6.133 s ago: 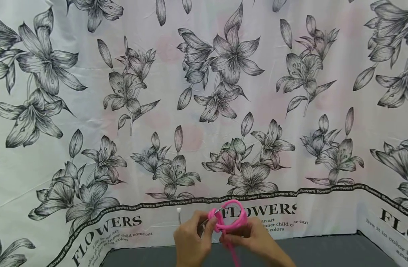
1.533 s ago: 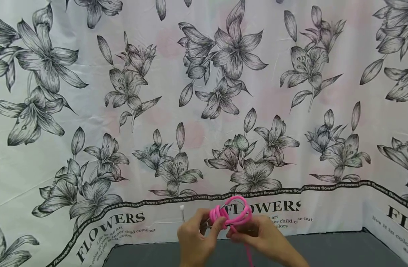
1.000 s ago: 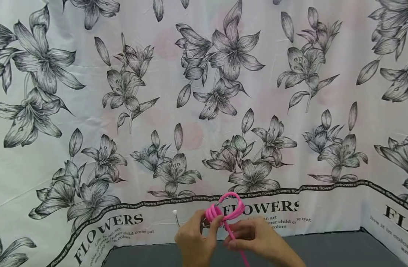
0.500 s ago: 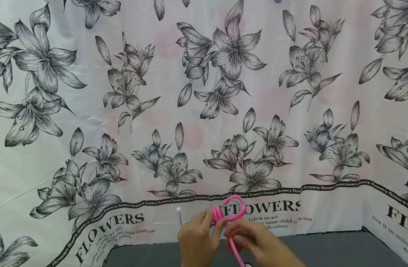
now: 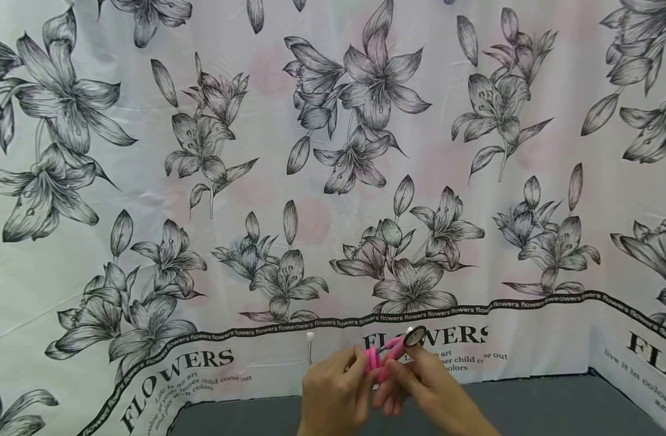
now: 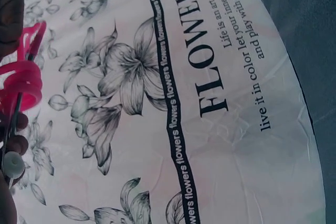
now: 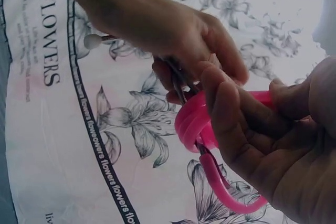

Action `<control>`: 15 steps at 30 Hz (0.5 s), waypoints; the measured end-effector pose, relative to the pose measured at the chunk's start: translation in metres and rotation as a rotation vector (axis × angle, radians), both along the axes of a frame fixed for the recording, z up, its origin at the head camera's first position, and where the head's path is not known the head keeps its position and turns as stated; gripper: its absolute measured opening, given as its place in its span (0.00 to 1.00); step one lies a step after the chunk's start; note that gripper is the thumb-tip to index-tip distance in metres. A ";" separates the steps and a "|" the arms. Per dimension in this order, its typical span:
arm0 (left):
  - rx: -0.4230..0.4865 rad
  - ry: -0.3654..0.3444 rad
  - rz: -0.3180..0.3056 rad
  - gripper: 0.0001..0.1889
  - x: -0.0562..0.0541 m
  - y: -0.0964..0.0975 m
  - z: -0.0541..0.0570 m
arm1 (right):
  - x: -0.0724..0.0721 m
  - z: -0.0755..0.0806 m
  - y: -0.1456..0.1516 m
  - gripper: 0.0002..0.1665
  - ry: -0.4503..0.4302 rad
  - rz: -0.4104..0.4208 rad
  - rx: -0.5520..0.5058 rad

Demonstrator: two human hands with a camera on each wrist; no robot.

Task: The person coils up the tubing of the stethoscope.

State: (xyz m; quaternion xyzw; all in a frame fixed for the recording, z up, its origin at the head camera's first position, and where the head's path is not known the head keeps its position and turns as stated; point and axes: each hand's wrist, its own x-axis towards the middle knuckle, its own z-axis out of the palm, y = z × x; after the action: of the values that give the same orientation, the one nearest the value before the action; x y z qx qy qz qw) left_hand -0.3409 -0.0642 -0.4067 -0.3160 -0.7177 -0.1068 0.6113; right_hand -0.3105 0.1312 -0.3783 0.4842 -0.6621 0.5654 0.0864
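Note:
A stethoscope with pink tubing [image 5: 373, 358] is held up between both hands. Several turns of the tubing [image 7: 190, 124] wrap its metal tubes, and one loop hangs below in the right wrist view. My left hand [image 5: 335, 387] grips the metal tubes beside the wraps; a white ear tip [image 5: 310, 335] sticks up behind it. The left wrist view shows an ear tip [image 6: 13, 164] by the fingers. My right hand [image 5: 433, 387] pinches the tubing near the wraps, thumb against fingers. Above its thumb the round, dark-rimmed chest piece [image 5: 414, 336] is visible.
A grey tabletop [image 5: 256, 418] lies below the hands. Behind it stands a white curtain [image 5: 333, 266] printed with flowers and lettering, which folds round at the left and right.
Turns of tubing have built up beside the left hand, and the large open loop has narrowed from view. The chest piece has risen from below the right hand to above it.

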 end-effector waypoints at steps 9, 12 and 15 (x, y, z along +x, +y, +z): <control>-0.065 -0.068 -0.073 0.13 0.002 -0.015 0.004 | 0.003 -0.002 -0.006 0.08 -0.059 -0.039 -0.062; -0.092 -0.068 -0.090 0.14 0.002 -0.017 0.004 | 0.005 -0.002 -0.008 0.09 -0.084 -0.124 -0.087; -0.110 -0.040 -0.101 0.14 0.002 -0.017 0.005 | 0.009 0.000 -0.010 0.11 -0.170 -0.290 -0.086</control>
State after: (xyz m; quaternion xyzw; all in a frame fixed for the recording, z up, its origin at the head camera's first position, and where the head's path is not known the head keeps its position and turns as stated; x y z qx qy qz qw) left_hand -0.3388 -0.0807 -0.4013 -0.3824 -0.7176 -0.1042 0.5726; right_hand -0.3011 0.1214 -0.3778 0.3298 -0.7051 0.6138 0.1312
